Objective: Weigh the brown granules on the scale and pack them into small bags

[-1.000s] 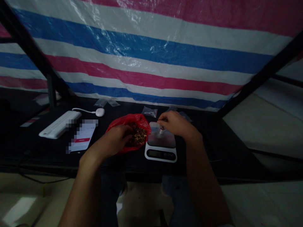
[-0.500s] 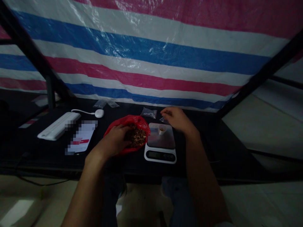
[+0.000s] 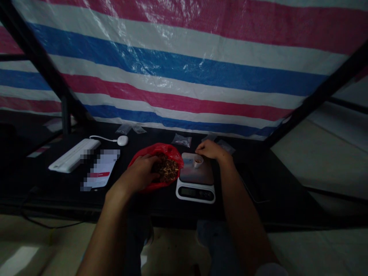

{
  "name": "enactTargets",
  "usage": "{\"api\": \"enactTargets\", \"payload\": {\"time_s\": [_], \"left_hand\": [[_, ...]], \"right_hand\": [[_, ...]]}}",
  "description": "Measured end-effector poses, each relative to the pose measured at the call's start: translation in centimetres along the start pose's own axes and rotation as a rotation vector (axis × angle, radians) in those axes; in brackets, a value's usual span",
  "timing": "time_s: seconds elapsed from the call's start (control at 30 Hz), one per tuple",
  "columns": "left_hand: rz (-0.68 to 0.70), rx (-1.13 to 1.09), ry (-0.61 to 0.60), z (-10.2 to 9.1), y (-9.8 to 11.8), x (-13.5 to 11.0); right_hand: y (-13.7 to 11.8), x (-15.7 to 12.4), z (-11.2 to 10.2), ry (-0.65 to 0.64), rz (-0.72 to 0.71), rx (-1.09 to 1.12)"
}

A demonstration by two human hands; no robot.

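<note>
A red plastic bag [image 3: 146, 188] lies with its mouth spread, full of small brown dried pieces [image 3: 166, 169]. My left hand [image 3: 140, 172] rests at the bag's left side, thumb and fingers apart, fingertips on the pieces. To the right of the bag stands a white digital scale [image 3: 196, 174] with a metal plate. On that plate sits a small white cup [image 3: 197, 161] with a little brownish matter in it. My right hand [image 3: 211, 149] is just behind the cup, thumb and fingers pinched together; what they hold, if anything, is too small to make out.
Small clear plastic bags lie along the back, one [image 3: 182, 140] behind the scale and another [image 3: 226, 146] beyond my right wrist. A phone [image 3: 102, 168], a white power strip [image 3: 74, 155] and a white round plug [image 3: 122, 140] are on the left. Striped sheeting [image 3: 184, 84] hangs behind the black table [image 3: 276, 180].
My right hand has come down and nearer, from above the small plastic bags to just behind the cup. My left hand stays at the red bag. The whole view has shifted slightly.
</note>
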State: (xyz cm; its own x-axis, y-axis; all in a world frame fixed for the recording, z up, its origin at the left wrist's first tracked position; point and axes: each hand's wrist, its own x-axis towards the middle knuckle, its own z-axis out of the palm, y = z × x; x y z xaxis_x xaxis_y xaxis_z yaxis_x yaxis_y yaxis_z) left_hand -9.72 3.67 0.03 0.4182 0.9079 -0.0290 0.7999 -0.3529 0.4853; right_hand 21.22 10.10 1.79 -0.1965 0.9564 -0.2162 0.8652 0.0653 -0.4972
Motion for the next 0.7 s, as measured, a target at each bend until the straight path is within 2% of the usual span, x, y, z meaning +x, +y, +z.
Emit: {"api": "enactTargets", "payload": {"time_s": [0.17,0.43,0.57,0.7], "left_hand": [[-0.028,0.034,-0.009,0.2,-0.3,0.3],[-0.039,-0.029,-0.023,-0.3,0.5,0.1],[-0.028,-0.055,-0.016,-1.1,1.1,-0.2],[-0.042,-0.033,-0.004,-1.4,1.4,-0.3]], "right_hand": [[1.2,-0.1,-1.0,-0.095,0.043,0.033],[0.4,-0.1,-0.6,-0.097,0.052,0.033],[0.0,-1.0,-1.3,-0.006,0.013,0.034],[-0.8,-3.4,-3.0,0.075,-0.109,0.142]]}}
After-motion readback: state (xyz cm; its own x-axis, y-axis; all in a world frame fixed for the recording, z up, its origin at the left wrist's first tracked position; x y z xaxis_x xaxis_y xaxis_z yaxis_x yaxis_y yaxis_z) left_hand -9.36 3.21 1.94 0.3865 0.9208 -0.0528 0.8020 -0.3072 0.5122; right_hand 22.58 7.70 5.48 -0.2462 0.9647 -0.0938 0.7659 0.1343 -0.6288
